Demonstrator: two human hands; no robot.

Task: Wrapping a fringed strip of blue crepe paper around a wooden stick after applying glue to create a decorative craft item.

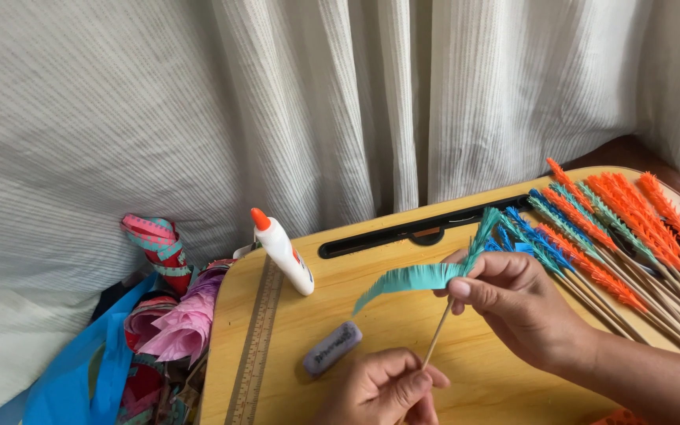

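The thin wooden stick (pixel 437 340) runs up and slightly right over the bench (pixel 371 315): left hand (pixel 383 389) fingers pinch its bottom end, right hand (pixel 513 303) fingers clamp the teal fringed paper strip (pixel 419 277) at its top, loose tail trailing left.

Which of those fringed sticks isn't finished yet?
The teal one held between both hands: its fringe strip hangs loose and the stick below is bare. The others lie fully wrapped in the pile.
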